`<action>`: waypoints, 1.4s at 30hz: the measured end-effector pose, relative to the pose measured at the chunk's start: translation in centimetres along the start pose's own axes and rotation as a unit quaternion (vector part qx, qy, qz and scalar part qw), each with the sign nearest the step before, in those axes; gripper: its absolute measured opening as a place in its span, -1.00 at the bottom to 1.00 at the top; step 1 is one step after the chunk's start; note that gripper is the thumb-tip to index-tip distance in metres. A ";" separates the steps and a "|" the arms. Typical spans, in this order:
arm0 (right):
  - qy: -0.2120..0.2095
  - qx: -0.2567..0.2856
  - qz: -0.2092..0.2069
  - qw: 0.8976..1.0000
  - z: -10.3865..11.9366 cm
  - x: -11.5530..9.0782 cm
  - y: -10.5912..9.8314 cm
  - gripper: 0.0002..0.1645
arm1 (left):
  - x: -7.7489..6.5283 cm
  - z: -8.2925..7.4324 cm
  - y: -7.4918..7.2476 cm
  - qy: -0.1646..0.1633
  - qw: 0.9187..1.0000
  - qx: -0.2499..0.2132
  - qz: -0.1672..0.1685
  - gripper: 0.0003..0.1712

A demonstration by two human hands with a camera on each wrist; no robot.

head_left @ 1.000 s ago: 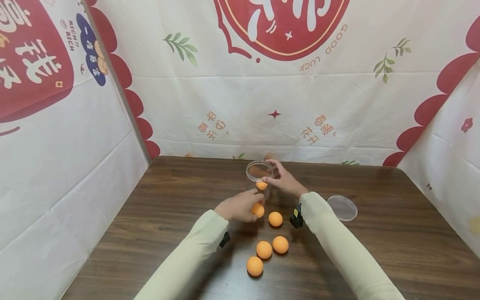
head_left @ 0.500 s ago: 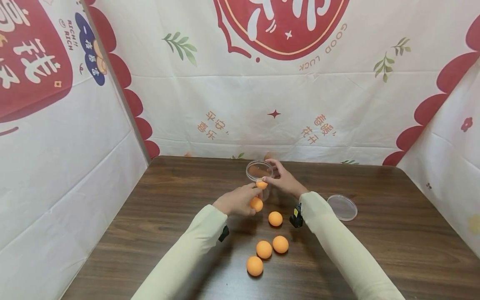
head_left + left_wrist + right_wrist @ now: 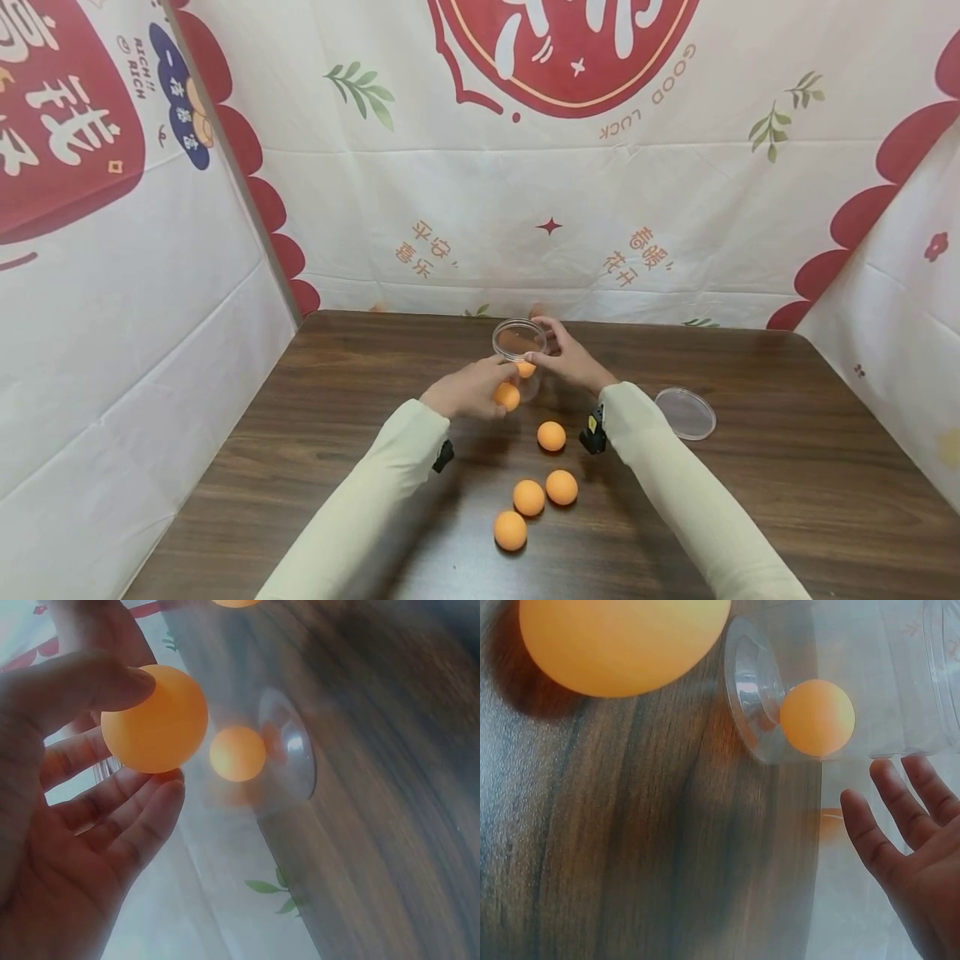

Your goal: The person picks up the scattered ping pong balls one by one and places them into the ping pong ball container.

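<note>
In the head view, the left hand [image 3: 471, 392] pinches an orange ball [image 3: 507, 397] between thumb and fingers, just beside a clear jar [image 3: 519, 337] and below its rim; whether ball and jar touch, I cannot tell. The jar stands upright and open-topped on the brown wood-grained bench [image 3: 375, 367]. The right hand [image 3: 566, 357] holds it near the top from the right, thumb in front of the rim and fingers behind. A second ball [image 3: 525, 369] shows through the jar's wall. On the near side, a third ball [image 3: 551, 436] sits apart, and a cluster of three balls [image 3: 528, 497] lies closer to the person. A clear round lid [image 3: 686, 414] lies flat beyond the right sleeve [image 3: 667, 467]. A white printed cloth [image 3: 480, 192] hangs behind the bench.

The left wrist view shows the thumb over the top of the pinched ball and fingertips [image 3: 172, 791] under it. The second ball is inside the jar, near its base.

In the right wrist view, fingers [image 3: 900, 806] of the right hand meet the jar's wall toward the rim end, and a ball on the bench looms large at the upper left.
</note>
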State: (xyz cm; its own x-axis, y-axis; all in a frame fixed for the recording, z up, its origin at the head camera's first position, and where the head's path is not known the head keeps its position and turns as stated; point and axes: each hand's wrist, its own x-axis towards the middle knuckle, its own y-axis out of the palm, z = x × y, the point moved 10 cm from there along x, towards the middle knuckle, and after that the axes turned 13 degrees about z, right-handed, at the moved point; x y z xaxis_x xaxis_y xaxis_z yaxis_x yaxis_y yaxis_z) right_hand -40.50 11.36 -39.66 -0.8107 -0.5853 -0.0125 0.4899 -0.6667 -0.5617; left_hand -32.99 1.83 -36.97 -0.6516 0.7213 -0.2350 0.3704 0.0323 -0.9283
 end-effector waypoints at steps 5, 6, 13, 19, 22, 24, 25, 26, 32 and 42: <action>0.006 0.003 0.003 1.000 -0.1 0.0 0.1 -0.19 | -0.2 0.1 -0.3 0.001 1.000 0.004 -0.002 -0.52; 0.007 0.004 0.002 1.000 -0.1 0.0 0.1 -0.19 | -0.2 0.2 -0.4 0.000 1.000 0.004 -0.002 -0.50; 0.010 0.012 0.010 1.000 1.5 -0.6 0.1 -0.21 | -0.4 0.8 -1.1 -0.023 1.000 0.009 -0.002 -0.52; 0.015 0.016 0.011 1.000 3.1 -1.3 0.2 -0.21 | -0.5 1.4 -1.3 -0.036 0.999 0.011 0.002 -0.56; 0.015 0.016 0.011 1.000 2.9 -1.3 0.2 -0.21 | -0.5 1.6 -1.5 -0.038 0.999 0.011 0.003 -0.58; 0.013 0.015 0.011 1.000 3.0 -1.3 0.2 -0.21 | -0.4 1.6 -1.7 -0.040 0.999 0.015 -0.001 -0.58; 0.012 0.014 0.011 1.000 3.0 -1.3 0.2 -0.22 | -0.4 1.7 -2.0 -0.041 0.999 0.018 -0.004 -0.59; 0.011 0.014 0.012 1.000 3.0 -1.3 0.1 -0.22 | -0.4 1.7 -2.2 -0.042 0.999 0.019 -0.007 -0.59; 0.007 0.022 0.012 1.000 2.3 -0.9 0.0 -0.20 | -0.3 1.9 -3.3 -0.048 0.998 0.025 -0.021 -0.60; -0.005 0.010 -0.003 1.000 -0.4 0.2 -0.1 -0.20 | -0.3 1.6 -5.3 -0.048 0.997 0.038 -0.038 -0.55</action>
State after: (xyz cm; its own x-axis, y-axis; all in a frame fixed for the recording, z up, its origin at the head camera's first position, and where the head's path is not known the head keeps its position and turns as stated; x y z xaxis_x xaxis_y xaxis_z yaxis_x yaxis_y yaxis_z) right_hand -40.89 11.49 -39.96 -0.8108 -0.5853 -0.0015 0.4912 -0.6790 -0.5457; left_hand -35.83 0.29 -32.46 -0.7375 0.6489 -0.1870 0.2691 0.0285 -0.9627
